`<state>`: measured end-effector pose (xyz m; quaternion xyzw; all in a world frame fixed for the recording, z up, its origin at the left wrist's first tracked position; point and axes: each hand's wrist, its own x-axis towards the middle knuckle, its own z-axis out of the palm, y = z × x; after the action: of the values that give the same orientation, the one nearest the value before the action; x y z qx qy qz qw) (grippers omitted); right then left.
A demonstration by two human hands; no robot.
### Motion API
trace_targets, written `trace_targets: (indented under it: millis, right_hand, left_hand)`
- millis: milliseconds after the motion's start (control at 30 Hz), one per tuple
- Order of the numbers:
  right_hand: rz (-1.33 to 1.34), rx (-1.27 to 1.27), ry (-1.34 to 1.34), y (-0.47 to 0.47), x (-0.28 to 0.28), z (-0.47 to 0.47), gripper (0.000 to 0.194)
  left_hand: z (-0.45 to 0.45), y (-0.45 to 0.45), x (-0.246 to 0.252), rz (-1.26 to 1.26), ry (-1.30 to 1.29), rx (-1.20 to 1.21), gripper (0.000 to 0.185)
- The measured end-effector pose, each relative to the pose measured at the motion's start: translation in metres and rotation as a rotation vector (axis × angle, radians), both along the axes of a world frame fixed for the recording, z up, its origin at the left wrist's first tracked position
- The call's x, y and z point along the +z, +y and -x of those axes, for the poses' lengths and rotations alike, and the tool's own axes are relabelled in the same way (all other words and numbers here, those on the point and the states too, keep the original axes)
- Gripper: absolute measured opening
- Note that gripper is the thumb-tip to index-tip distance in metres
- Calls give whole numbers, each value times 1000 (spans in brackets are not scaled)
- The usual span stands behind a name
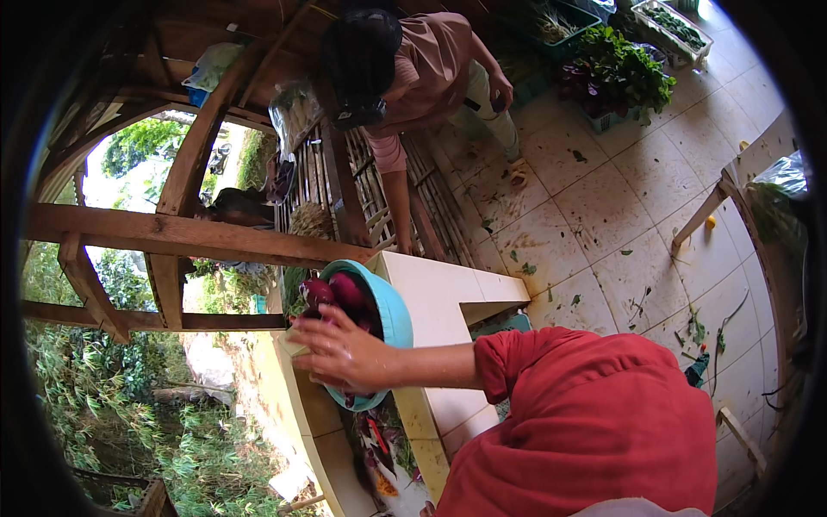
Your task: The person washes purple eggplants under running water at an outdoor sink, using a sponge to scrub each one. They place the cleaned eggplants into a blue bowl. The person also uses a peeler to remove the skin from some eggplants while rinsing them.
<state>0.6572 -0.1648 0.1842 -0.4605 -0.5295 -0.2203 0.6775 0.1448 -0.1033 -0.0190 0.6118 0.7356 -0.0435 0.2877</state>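
Observation:
My right hand (352, 355) reaches over a turquoise plastic bowl (397, 316), fingers spread and slightly blurred. Glossy dark purple round vegetables (349, 289) fill the bowl; their exact kind is unclear. The hand covers the bowl's near part, and what lies under the palm is hidden. Only a few fingertips of my left hand (428, 509) show at the bottom edge. Below the bowl, a tiled basin (329, 452) holds purple scraps, greens, a red object (378, 436) and something orange (386, 486).
A co-worker (433, 77) leans over a bamboo-slat bench (371, 168). A white tiled ledge (433, 284) adjoins the bowl. Leafy vegetables (614, 74) stand in crates. Leaf scraps litter the tiled floor (588, 220). A wooden beam (194, 236) crosses the open side.

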Motion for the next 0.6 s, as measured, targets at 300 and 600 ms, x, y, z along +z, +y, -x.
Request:
trace_targets:
  millis: [300, 600]
  right_hand:
    - [-132, 751, -339, -34, -70, 117, 24]
    - [293, 823, -390, -18, -137, 127, 42]
  left_hand:
    - [-16, -2, 0, 2, 58, -39, 56]
    - [-25, -3, -2, -10, 83, -61, 59]
